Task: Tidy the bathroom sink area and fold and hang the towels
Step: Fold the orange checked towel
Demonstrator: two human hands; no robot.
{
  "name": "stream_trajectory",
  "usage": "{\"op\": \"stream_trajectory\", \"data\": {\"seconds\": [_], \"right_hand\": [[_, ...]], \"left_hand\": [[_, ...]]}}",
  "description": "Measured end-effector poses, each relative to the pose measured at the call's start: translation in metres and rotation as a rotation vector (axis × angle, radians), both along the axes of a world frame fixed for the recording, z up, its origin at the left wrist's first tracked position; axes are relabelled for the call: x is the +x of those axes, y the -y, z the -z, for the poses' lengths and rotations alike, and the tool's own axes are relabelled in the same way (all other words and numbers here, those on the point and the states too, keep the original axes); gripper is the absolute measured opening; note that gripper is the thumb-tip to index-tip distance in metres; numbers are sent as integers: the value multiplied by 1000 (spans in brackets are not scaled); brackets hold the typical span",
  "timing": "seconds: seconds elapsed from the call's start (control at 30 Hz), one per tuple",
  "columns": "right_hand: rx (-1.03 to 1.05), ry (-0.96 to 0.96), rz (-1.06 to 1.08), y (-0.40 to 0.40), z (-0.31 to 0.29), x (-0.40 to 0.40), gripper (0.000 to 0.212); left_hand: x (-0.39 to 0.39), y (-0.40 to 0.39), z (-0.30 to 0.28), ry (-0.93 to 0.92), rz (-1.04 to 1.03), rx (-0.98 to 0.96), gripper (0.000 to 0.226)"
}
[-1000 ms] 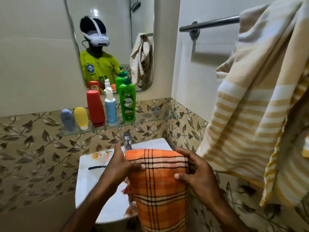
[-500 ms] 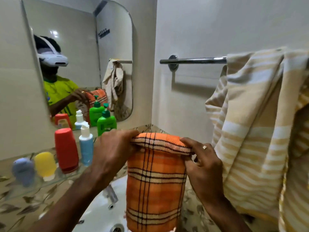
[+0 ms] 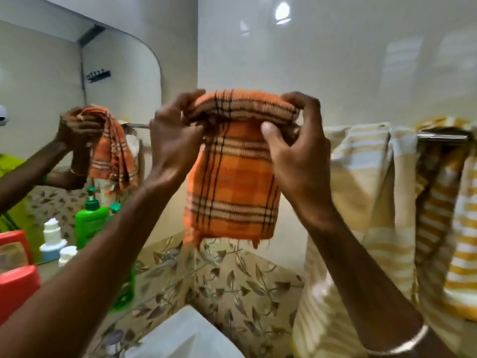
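Nearest the camera, a white sink (image 3: 180,337) shows only by one corner at the bottom edge, the rest cut off. At the left edge a red bottle (image 3: 15,288) is half out of frame, and a green pump bottle (image 3: 90,223) with a white-capped bottle (image 3: 53,239) beside it appear by the mirror (image 3: 64,99) (whether these last two are the real bottles or their reflections is hard to tell). The shelf that carries them is hidden behind the left forearm.

Both arms reach up from the bottom corners. The left hand (image 3: 173,140) has its fingers curled over the top left edge of the folded orange plaid towel (image 3: 229,182), its grip closed on the cloth. The right hand (image 3: 296,151) pinches the top right edge, fingers over the fold and thumb pressed on the front face. The towel hangs straight down between the two hands, held up in front of the white wall, with frayed threads at its lower hem. A metal bangle (image 3: 397,342) sits on the right wrist.

Behind and to the right, a cream and yellow striped towel (image 3: 366,192) drapes over a metal towel bar (image 3: 442,136), which shows only as a short bare stretch near the right edge. Whether the orange towel touches the bar cannot be made out. Leaf-patterned tiles (image 3: 232,285) line the lower wall.
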State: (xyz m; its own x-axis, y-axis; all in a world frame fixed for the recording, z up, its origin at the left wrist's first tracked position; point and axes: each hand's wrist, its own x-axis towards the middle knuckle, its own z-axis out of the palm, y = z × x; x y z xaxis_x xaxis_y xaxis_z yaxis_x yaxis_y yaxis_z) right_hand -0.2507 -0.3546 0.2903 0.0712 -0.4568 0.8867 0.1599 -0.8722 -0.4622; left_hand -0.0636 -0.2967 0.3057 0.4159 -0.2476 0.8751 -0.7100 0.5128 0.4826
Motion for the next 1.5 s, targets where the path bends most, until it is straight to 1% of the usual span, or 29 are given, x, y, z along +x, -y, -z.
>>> {"op": "stream_trajectory", "data": {"seconds": [0.07, 0.13, 0.2, 0.27, 0.33, 0.4, 0.43, 0.5, 0.57, 0.63, 0.7, 0.77, 0.83, 0.87, 0.93, 0.97, 1.0, 1.07, 1.13, 1.17, 1.23, 1.27, 1.3, 1.33, 1.37, 1.43, 1.47, 1.5], "right_hand": [[-64, -36, -21, -3, -16, 8, 56], [-151, -89, 68, 1, -31, 19, 72], [-224, -172, 193, 13, -45, 31, 87], [-245, -322, 351, 30, -56, 40, 101], [-234, -545, 540, 49, -60, 45, 105], [-236, -732, 718, 66, -62, 48, 97], [-228, -785, 761, 72, -65, 48, 91], [-183, -872, 767, 79, -74, 47, 81], [-130, -987, 743, 82, -85, 47, 74], [-44, -1085, 705, 86, -95, 48, 64], [35, -1150, 651, 92, -103, 48, 55], [85, -1196, 580, 99, -108, 49, 46], [174, -1201, 502, 104, -109, 53, 41], [234, -1195, 449, 106, -109, 55, 43], [341, -1195, 339, 112, -106, 56, 59], [395, -1191, 289, 116, -107, 56, 64], [437, -1186, 243, 118, -108, 54, 64], [467, -1175, 193, 119, -110, 49, 60], [472, -1161, 188, 121, -111, 47, 63], [484, -1155, 171, 123, -110, 47, 67], [485, -1165, 114, 124, -107, 49, 71], [442, -1155, 141, 122, -104, 50, 72], [352, -1113, 255, 120, -100, 52, 72], [221, -1042, 422, 116, -94, 53, 70], [68, -942, 592, 113, -87, 54, 67], [-231, -703, 846, 99, -60, 53, 56], [-329, -585, 920, 93, -42, 52, 50], [-377, -478, 957, 87, -24, 51, 49]], "left_hand": [[2, 16, -16, 32, 127, -22, 67], [5, 33, -33, 87, 219, 19, 81], [11, 53, -46, 120, 264, 112, 95], [16, 72, -53, 149, 286, 250, 105], [18, 90, -53, 202, 287, 407, 107], [22, 108, -44, 220, 254, 520, 99], [24, 114, -41, 226, 216, 540, 91], [32, 124, -37, 247, 161, 547, 77], [34, 129, -35, 253, 151, 551, 69], [34, 135, -30, 252, 164, 494, 65], [32, 142, -17, 226, 51, 367, 66], [30, 150, 2, 116, -52, 231, 75], [25, 155, 21, -53, -20, 130, 86], [21, 157, 27, -137, 26, 90, 92], [14, 157, 31, -272, 98, 10, 104], [10, 155, 29, -319, 134, -27, 108], [9, 154, 27, -358, 168, -52, 109], [11, 152, 24, -407, 196, -79, 113], [11, 149, 24, -465, 213, -64, 115], [10, 146, 25, -522, 259, -23, 113], [11, 140, 26, -629, 474, 137, 102], [14, 136, 25, -627, 600, 240, 93], [20, 132, 24, -586, 687, 339, 82], [27, 128, 23, -544, 732, 414, 72], [33, 125, 22, -518, 745, 472, 67], [39, 120, 19, -479, 727, 558, 67], [40, 118, 20, -455, 700, 581, 67], [40, 116, 22, -428, 669, 586, 65]]}}
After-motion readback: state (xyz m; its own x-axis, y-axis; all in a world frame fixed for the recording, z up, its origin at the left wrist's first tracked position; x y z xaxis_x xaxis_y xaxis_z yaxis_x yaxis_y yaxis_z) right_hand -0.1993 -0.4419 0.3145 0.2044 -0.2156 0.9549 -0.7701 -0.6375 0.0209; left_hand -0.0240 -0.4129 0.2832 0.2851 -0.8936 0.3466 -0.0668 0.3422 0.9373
